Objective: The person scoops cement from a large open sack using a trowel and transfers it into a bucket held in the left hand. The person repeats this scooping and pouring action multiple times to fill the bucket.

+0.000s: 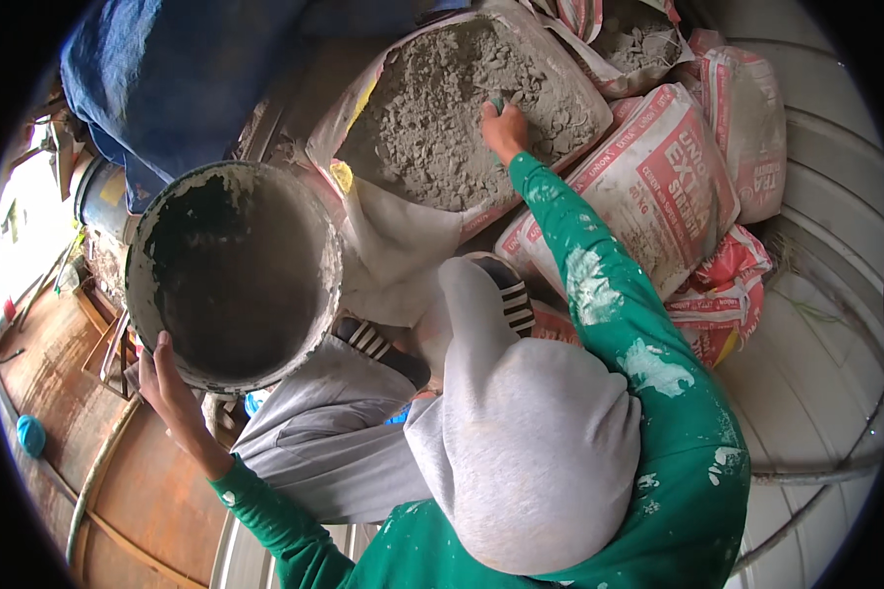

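Observation:
My left hand (171, 401) grips the near left rim of a large round bucket (331, 276), its thumb on the rim. Pale residue coats the bucket's wall; grey powder and a dark patch show inside. My right hand (506, 131) reaches into an opened cement bag (405, 228) and is closed around a small green object, perhaps a tool's handle (497, 104). Lumpy grey cement powder (442, 110) fills the bag around that hand. Whatever the green object ends in is hidden.
Printed cement bags (663, 184) lie right of the opened one, with another open bag (637, 48) behind. Blue cloth (162, 81) hangs at the upper left, above a drum (103, 195). Grey fabric (538, 449) covers the lower middle. Metal sheeting (803, 397) lies at right.

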The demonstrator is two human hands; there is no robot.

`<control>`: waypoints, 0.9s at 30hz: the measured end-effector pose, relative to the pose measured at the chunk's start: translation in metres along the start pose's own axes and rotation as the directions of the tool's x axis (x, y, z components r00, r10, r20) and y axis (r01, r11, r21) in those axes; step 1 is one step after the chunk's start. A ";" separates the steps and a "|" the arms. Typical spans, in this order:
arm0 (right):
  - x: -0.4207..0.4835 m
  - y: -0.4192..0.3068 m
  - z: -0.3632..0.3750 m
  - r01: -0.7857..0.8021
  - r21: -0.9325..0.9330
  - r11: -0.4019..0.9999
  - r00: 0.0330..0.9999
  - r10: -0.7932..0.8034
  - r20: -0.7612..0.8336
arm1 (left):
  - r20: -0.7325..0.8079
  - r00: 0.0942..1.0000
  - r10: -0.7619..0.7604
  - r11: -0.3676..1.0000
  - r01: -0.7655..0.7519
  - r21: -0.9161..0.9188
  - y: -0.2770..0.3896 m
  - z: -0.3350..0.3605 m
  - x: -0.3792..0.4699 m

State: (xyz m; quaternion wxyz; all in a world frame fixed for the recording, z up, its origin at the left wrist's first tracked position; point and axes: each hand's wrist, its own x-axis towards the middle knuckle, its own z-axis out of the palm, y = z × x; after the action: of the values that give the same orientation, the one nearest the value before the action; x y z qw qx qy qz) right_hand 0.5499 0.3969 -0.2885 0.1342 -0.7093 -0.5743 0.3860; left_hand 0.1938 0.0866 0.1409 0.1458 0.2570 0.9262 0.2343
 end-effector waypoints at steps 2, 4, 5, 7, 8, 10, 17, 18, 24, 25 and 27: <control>0.022 0.000 -0.013 0.020 -0.020 1.000 0.998 -0.019 0.053 | 0.001 0.998 0.066 0.997 -0.066 -0.026 -0.001 0.002 -0.001; 0.045 -0.014 -0.008 -0.077 0.028 0.997 0.996 0.076 0.035 | -0.005 0.999 0.043 0.998 -0.043 -0.052 -0.012 0.005 0.004; 0.047 -0.018 -0.004 -0.127 0.052 0.991 0.992 0.125 0.035 | -0.009 1.000 0.026 0.998 -0.027 -0.059 -0.015 0.002 0.004; 0.034 0.005 0.001 -0.055 0.088 0.995 0.998 0.056 -0.011 | 0.052 0.999 0.010 1.000 -0.009 -0.018 -0.015 -0.001 0.000; 0.027 0.012 0.004 -0.014 0.083 0.996 0.998 0.019 -0.060 | 0.067 0.998 0.014 1.000 -0.013 -0.008 -0.012 -0.001 0.004; 0.020 0.018 0.005 0.022 0.073 0.997 0.989 -0.012 -0.145 | 0.051 0.998 -0.033 0.999 0.035 -0.031 -0.015 -0.001 0.004; 0.048 -0.010 0.010 -0.003 -0.010 1.000 0.992 0.001 -0.129 | 0.061 0.997 -0.051 0.991 0.058 -0.117 -0.006 0.006 0.002; 0.046 -0.009 0.006 0.044 -0.002 0.999 0.996 -0.044 -0.073 | 0.052 0.997 -0.053 0.994 0.058 -0.095 -0.009 0.004 0.000; 0.041 0.015 -0.005 0.143 -0.037 0.989 0.986 -0.145 -0.078 | 0.031 0.994 -0.104 0.985 0.107 -0.132 -0.043 -0.007 0.006; 0.041 0.016 -0.008 0.146 -0.037 0.989 0.988 -0.148 -0.053 | 0.016 0.994 -0.107 0.983 0.108 -0.147 -0.049 -0.010 0.007; 0.034 0.012 -0.016 0.142 -0.053 0.988 0.986 -0.146 -0.078 | 0.000 0.994 -0.114 0.984 0.113 -0.136 -0.049 -0.006 0.006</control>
State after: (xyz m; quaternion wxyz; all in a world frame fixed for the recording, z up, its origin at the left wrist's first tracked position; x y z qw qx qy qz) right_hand 0.5709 0.4283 -0.2983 0.1683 -0.6839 -0.6273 0.3323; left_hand 0.1666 0.0510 0.1200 0.1725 0.1926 0.9218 0.2889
